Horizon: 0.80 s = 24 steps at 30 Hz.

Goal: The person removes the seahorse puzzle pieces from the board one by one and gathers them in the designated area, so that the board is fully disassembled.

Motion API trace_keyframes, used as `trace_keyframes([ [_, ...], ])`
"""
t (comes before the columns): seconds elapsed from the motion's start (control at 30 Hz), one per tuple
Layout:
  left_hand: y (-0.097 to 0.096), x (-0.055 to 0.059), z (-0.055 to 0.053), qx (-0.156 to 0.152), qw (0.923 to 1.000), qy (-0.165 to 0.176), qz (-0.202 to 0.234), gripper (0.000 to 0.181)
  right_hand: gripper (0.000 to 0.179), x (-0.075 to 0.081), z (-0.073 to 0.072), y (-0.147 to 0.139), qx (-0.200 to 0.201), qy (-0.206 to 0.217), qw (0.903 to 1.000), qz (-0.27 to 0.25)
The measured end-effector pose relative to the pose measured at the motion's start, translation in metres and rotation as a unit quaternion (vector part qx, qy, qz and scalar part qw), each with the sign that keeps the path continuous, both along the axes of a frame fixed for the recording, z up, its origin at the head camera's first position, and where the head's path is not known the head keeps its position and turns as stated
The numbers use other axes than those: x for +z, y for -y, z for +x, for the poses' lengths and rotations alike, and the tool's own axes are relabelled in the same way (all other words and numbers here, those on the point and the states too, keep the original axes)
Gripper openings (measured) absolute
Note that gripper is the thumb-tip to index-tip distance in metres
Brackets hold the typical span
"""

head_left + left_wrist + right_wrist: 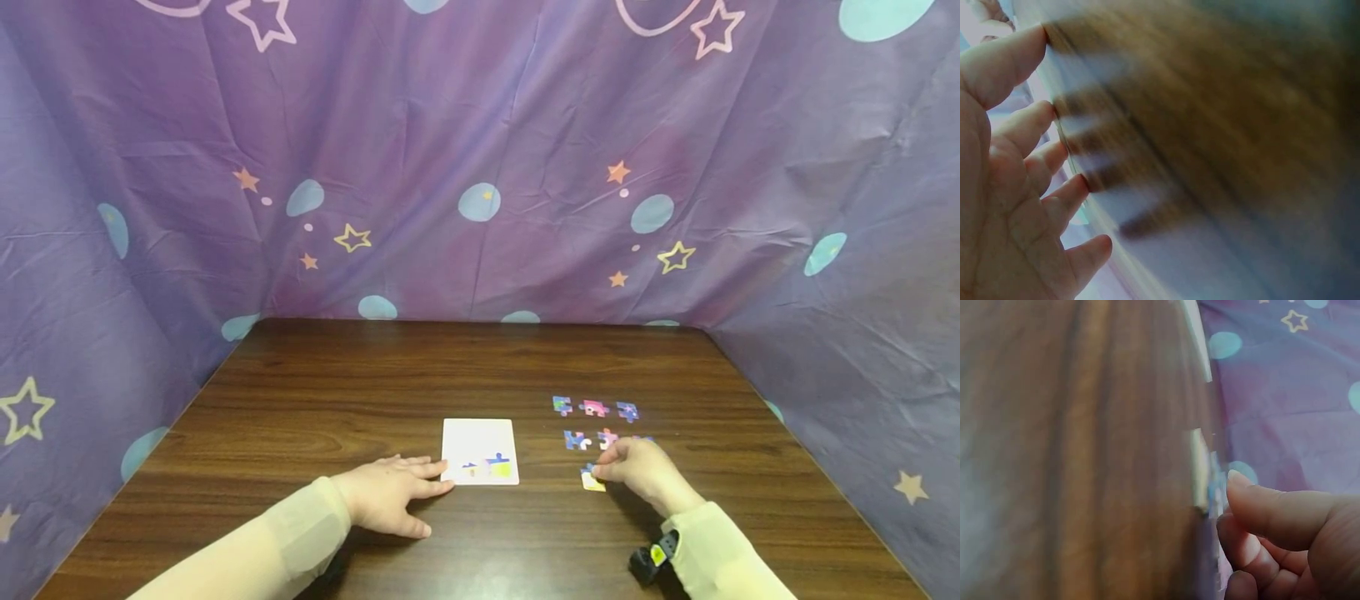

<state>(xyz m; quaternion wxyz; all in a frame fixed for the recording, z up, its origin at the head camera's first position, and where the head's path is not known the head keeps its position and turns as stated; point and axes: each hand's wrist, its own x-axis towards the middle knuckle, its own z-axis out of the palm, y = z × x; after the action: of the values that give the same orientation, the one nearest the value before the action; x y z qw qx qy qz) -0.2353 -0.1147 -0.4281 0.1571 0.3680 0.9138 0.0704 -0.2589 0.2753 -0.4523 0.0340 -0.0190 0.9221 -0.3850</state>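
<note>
A square white puzzle board lies on the table, with joined pieces in yellow, white and blue along its near edge. My left hand lies palm down, fingers spread, the fingertips at the board's left edge. In the left wrist view the fingers are straight and apart. To the right of the board, my right hand pinches a yellow, white and blue puzzle piece by its right side. The right wrist view has this piece edge-on, by the thumb and forefinger tips.
Beyond the right hand, loose puzzle pieces lie in two rows: a blue-green one, a pink one and a blue one at the back, several nearer, one partly hidden by the hand. A purple star-patterned cloth surrounds the wooden table.
</note>
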Motion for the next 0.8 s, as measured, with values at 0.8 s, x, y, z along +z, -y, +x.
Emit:
trace_keyframes([
  [0.8,0.001,-0.002,-0.001,-0.003,1.0000,-0.007,0.004,0.067,0.011,0.009,-0.023,0.125,0.042,-0.024,0.9793,-0.197],
])
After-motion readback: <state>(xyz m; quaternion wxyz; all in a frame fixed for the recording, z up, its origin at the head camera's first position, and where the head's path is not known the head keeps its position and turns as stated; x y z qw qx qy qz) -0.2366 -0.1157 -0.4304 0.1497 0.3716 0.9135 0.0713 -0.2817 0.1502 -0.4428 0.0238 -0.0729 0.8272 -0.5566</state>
